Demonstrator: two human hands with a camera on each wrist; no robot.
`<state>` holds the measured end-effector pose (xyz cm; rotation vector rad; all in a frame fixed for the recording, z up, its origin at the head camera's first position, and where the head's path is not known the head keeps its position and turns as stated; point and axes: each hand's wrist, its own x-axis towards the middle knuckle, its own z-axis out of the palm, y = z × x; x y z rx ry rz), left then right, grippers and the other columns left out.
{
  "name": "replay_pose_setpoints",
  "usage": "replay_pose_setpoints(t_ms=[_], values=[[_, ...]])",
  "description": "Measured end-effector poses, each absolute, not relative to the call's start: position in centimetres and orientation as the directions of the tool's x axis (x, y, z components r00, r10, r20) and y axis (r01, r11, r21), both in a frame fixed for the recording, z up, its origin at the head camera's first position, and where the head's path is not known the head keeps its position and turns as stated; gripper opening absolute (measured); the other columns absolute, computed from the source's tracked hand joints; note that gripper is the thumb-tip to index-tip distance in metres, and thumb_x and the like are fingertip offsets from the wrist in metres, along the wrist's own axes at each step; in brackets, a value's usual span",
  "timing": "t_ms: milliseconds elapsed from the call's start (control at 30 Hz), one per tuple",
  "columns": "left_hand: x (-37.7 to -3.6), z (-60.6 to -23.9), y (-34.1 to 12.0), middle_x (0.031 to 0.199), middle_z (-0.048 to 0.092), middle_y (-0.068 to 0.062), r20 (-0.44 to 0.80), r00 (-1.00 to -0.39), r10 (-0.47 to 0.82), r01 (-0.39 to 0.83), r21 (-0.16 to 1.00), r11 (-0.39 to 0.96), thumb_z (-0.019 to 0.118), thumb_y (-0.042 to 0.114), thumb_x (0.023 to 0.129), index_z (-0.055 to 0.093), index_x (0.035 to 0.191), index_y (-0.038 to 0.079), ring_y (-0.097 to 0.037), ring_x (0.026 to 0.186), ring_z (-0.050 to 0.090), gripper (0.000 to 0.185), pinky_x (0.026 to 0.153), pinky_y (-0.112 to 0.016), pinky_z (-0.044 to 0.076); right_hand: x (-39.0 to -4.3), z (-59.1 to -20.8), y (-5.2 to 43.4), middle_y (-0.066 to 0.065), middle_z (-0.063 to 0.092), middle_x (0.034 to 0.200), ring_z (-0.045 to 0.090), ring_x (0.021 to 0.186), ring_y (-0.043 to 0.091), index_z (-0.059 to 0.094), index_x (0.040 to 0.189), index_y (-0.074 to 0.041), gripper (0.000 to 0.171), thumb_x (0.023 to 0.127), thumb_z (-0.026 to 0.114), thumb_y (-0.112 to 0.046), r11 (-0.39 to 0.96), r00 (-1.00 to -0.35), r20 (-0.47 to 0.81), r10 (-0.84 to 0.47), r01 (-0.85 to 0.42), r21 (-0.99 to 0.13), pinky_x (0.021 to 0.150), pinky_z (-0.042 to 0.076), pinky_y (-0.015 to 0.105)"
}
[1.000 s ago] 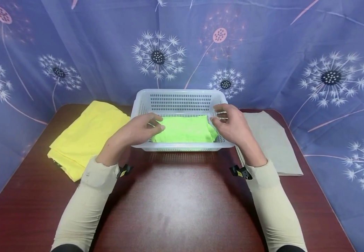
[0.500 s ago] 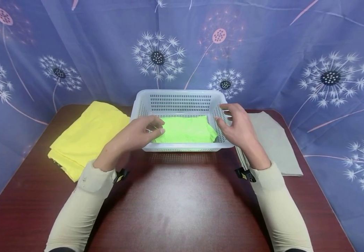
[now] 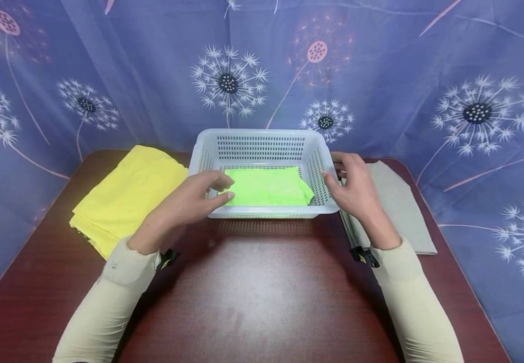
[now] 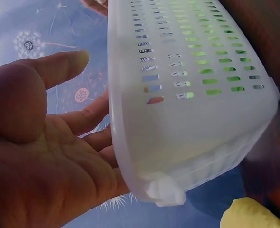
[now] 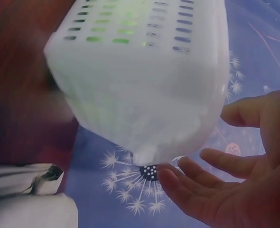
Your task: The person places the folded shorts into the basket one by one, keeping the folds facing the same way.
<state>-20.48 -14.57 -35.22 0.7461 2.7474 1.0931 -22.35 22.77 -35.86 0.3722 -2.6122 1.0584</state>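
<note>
Head view first: a white perforated basket (image 3: 264,174) sits at the far middle of the dark red table (image 3: 252,297), with a folded green cloth (image 3: 266,185) lying flat inside. The left hand (image 3: 189,199) hovers at the near left corner, fingers loosely extended, gripping nothing. The right hand (image 3: 354,189) is at the right wall, fingers spread and relaxed; contact I cannot confirm. A yellow cloth (image 3: 125,196) lies left, a grey cloth (image 3: 393,201) right.

Left wrist view: open palm (image 4: 50,156), fingers straight, just beside the basket's (image 4: 187,95) corner rim, holding nothing.

Right wrist view: the right hand (image 5: 239,185) is open too, fingertips close under the basket's (image 5: 144,80) rounded corner.

My read: this basket looks light, thin plastic, stiff but a little flexible, smooth enough to slip. Best grasped by the rim on both short sides.
</note>
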Motion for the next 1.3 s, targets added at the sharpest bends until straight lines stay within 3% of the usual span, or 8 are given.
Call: replay_pose_setpoints(t_ms=[200, 533, 1300], values=[[-20.0, -35.4, -14.9, 0.135, 0.069, -0.014, 0.103, -0.872, 0.479, 0.418, 0.667, 0.617, 0.071, 0.027, 0.103, 0.066, 0.135, 0.003, -0.029, 0.123, 0.065, 0.040, 0.110, -0.051, 0.049, -21.9, -36.1, 23.8, 0.030, 0.051, 0.142, 0.060, 0.125, 0.048, 0.052, 0.146, 0.009, 0.048, 0.103, 0.063, -0.011, 0.704, -0.931, 0.353, -0.097, -0.315, -0.637, 0.106, 0.053, 0.055], [-19.6, -35.3, -15.5, 0.134, 0.069, -0.011, 0.130, -0.863, 0.488, 0.441, 0.665, 0.603, 0.071, 0.026, 0.103, 0.067, 0.135, 0.005, -0.027, 0.124, 0.065, 0.038, 0.110, -0.052, 0.048, -21.8, -36.3, 25.3, 0.031, 0.054, 0.140, 0.061, 0.127, 0.051, 0.049, 0.148, 0.010, 0.048, 0.104, 0.056, -0.010, 0.705, -0.935, 0.348, -0.073, -0.295, -0.645, 0.104, 0.052, 0.060], [-18.3, -35.7, -16.2, 0.133, 0.068, -0.006, 0.174, -0.838, 0.517, 0.497, 0.635, 0.592, 0.074, 0.023, 0.101, 0.068, 0.133, 0.008, -0.026, 0.126, 0.061, 0.036, 0.109, -0.050, 0.048, -21.2, -38.1, 29.7, 0.036, 0.053, 0.142, 0.059, 0.122, 0.055, 0.049, 0.147, 0.012, 0.052, 0.098, 0.055, -0.004, 0.790, -0.950, 0.302, -0.080, -0.245, -0.563, 0.096, 0.053, 0.066]])
